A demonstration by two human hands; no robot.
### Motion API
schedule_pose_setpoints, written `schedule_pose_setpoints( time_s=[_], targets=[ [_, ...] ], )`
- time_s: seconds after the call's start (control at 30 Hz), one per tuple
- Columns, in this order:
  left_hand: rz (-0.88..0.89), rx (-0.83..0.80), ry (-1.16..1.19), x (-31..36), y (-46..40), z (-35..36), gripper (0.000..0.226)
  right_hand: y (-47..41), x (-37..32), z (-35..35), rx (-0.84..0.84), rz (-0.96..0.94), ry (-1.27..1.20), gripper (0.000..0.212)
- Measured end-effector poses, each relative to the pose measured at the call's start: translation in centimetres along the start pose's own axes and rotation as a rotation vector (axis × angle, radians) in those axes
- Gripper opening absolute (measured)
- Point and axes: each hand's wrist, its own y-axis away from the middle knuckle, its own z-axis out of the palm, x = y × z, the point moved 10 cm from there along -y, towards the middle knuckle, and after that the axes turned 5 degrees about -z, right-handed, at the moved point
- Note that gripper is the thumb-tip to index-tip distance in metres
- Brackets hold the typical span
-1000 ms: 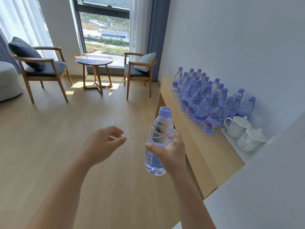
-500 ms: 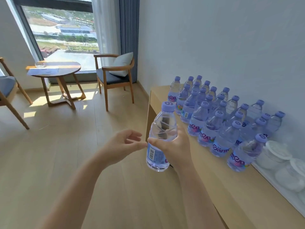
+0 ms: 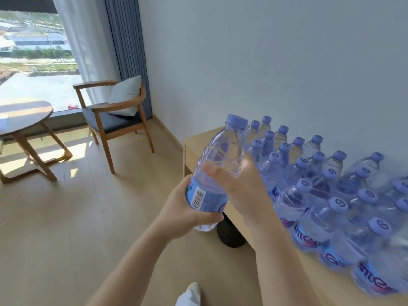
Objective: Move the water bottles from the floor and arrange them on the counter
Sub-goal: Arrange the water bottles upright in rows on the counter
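Observation:
A clear water bottle point(image 3: 220, 160) with a purple cap and blue label hangs tilted in the air just left of the wooden counter point(image 3: 198, 140). My right hand point(image 3: 240, 184) grips its middle, fingers wrapped round it. My left hand point(image 3: 183, 208) grips its lower labelled part and base from below. Several matching bottles point(image 3: 318, 195) stand upright in rows on the counter against the white wall, filling it from the far end to the near right.
A wooden armchair point(image 3: 114, 120) with a pale cushion stands by the window, a round wooden table point(image 3: 22, 120) left of it. A dark round object point(image 3: 229, 233) sits on the floor under the counter's edge. My foot in a white sock point(image 3: 189, 294) shows at the bottom.
I have come closer to the counter and turned right. My left hand, empty before, now holds the bottle's lower part. The bottle has risen and tilted toward the counter.

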Motion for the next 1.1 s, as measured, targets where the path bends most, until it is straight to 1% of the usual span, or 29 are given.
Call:
schedule_pose_setpoints(
  time_s=[0.07, 0.13, 0.2, 0.23, 0.3, 0.33, 0.37, 0.4, 0.43, 0.5, 0.53, 0.57, 0.6, 0.63, 0.7, 0.77, 0.8, 0.87, 0.9, 0.93, 0.97, 1.0, 1.03, 1.1],
  targets=[
    [0.093, 0.156, -0.109, 1.4, -3.4, -2.3, 0.059, -4.2, -0.9, -0.5, 0.080, -0.056, 0.092, 0.079],
    [0.175, 0.362, -0.325, 3.4, -6.7, -4.4, 0.065, -8.5, -1.4, -1.3, 0.184, -0.059, 0.161, 0.083],
    [0.252, 0.516, -0.554, 5.4, -9.9, -5.7, 0.070, -12.4, -1.4, -1.7, 0.290, -0.056, 0.232, 0.080],
    [0.285, 0.564, -0.620, 6.1, -11.5, -6.1, 0.074, -14.1, -1.3, -1.7, 0.337, -0.067, 0.248, 0.075],
    [0.320, 0.595, -0.643, 6.6, -14.6, -6.9, 0.082, -17.3, -0.6, -1.3, 0.366, -0.072, 0.188, 0.065],
    [0.311, 0.566, -0.612, 6.4, -16.3, -7.3, 0.086, -18.7, -0.2, -1.1, 0.350, -0.066, 0.118, 0.062],
    [0.280, 0.497, -0.551, 6.1, -18.1, -7.7, 0.089, -20.1, 0.3, -0.9, 0.329, -0.068, 0.056, 0.060],
    [0.222, 0.383, -0.460, 5.4, -20.0, -7.9, 0.091, -21.3, 0.5, -0.9, 0.304, -0.078, 0.022, 0.059],
    [0.148, 0.225, -0.345, 4.5, -21.8, -7.9, 0.089, -22.5, 0.6, -0.9, 0.271, -0.091, 0.006, 0.057],
    [-0.011, -0.207, -0.121, 2.7, -24.9, -6.3, 0.081, -25.0, 0.8, -0.9, 0.185, -0.110, -0.037, 0.051],
    [-0.056, -0.413, -0.022, 2.4, -25.6, -5.1, 0.075, -26.2, 1.2, -1.0, 0.148, -0.107, -0.072, 0.047],
    [-0.073, -0.558, 0.069, 2.3, -26.3, -4.3, 0.070, -27.4, 1.7, -1.1, 0.118, -0.101, -0.119, 0.041],
    [-0.073, -0.642, 0.144, 2.3, -27.2, -3.9, 0.066, -28.5, 2.1, -1.0, 0.090, -0.103, -0.181, 0.036],
    [-0.072, -0.678, 0.188, 2.4, -28.4, -3.6, 0.064, -29.7, 2.4, -0.8, 0.060, -0.114, -0.241, 0.032],
    [-0.071, -0.623, 0.162, 1.9, -31.4, -3.3, 0.064, -32.0, 3.2, -0.7, 0.057, -0.115, -0.267, 0.031],
    [-0.035, -0.440, 0.054, 1.4, -35.4, -3.8, 0.070, -34.5, 4.3, -2.2, 0.196, -0.066, -0.131, 0.039],
    [-0.009, -0.299, -0.017, 1.3, -37.3, -4.4, 0.074, -35.7, 4.7, -3.4, 0.286, -0.037, -0.006, 0.047],
    [0.094, -0.028, -0.189, 2.0, -40.4, -5.8, 0.073, -38.0, 5.0, -5.6, 0.427, 0.023, 0.242, 0.060],
    [0.158, 0.038, -0.274, 2.5, -41.6, -5.9, 0.072, -38.9, 5.3, -6.4, 0.488, 0.055, 0.313, 0.064],
    [0.212, 0.052, -0.328, 3.0, -42.7, -5.7, 0.074, -39.7, 5.6, -7.1, 0.551, 0.073, 0.350, 0.065],
    [0.250, 0.024, -0.346, 3.1, -43.8, -5.2, 0.076, -40.3, 5.8, -7.6, 0.612, 0.070, 0.365, 0.063],
    [0.264, -0.039, -0.335, 3.0, -45.2, -4.6, 0.077, -40.9, 5.8, -8.0, 0.655, 0.051, 0.369, 0.061],
    [0.245, -0.137, -0.290, 2.6, -46.6, -3.9, 0.077, -41.7, 5.8, -8.1, 0.670, 0.032, 0.361, 0.056],
    [0.122, -0.417, -0.151, 1.2, -49.3, -2.0, 0.075, -43.3, 6.4, -8.4, 0.643, 0.010, 0.315, 0.042]
  ],
)
